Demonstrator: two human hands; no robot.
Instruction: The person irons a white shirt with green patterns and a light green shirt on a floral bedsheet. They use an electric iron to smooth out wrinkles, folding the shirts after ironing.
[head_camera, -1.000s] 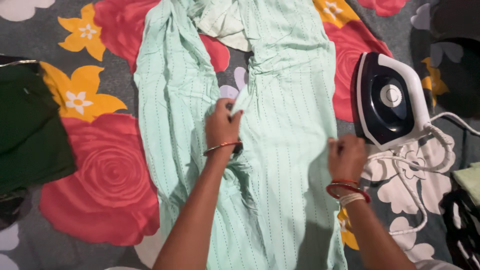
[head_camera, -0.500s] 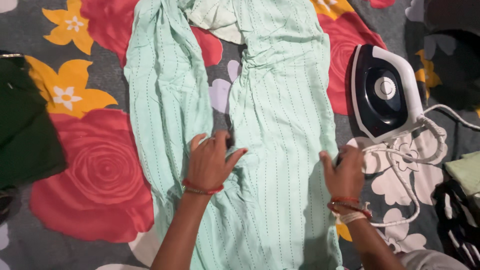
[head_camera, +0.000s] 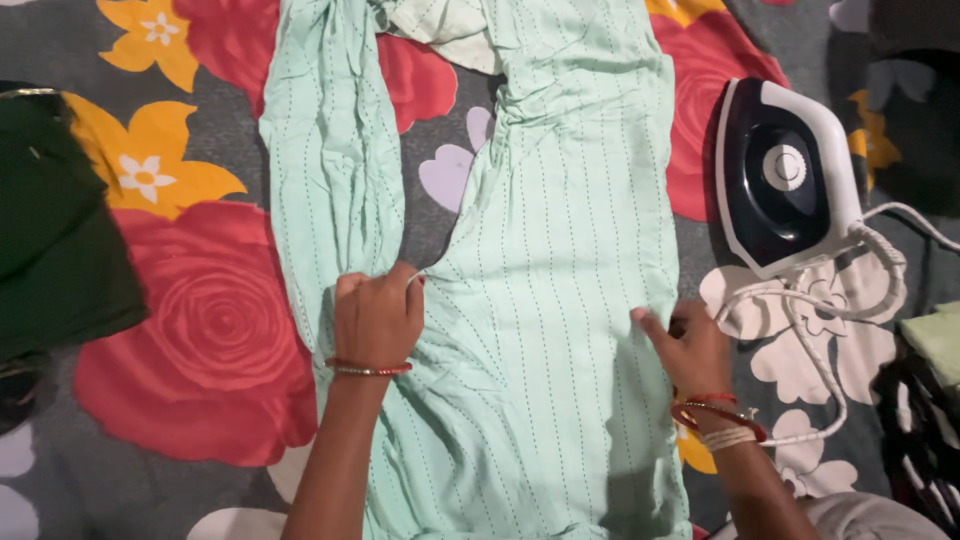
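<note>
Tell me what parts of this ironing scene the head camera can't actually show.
- Mint green garment: top and bottom cut off by the frame edges.
- Left hand: fingertips curl into the cloth, so its grip is hidden.
- Right hand: fingers tucked at the garment's edge.
- Iron: soleplate faces away; its cord runs out of frame at the right edge.
- Dark green cloth: cut off at the left edge.

Matt cloth garment (head_camera: 560, 250), glossy plastic iron (head_camera: 785, 175)

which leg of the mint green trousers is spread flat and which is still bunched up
The right-hand leg, stretched between left hand and right hand, lies flat. The left-hand leg is narrow and creased.
</note>
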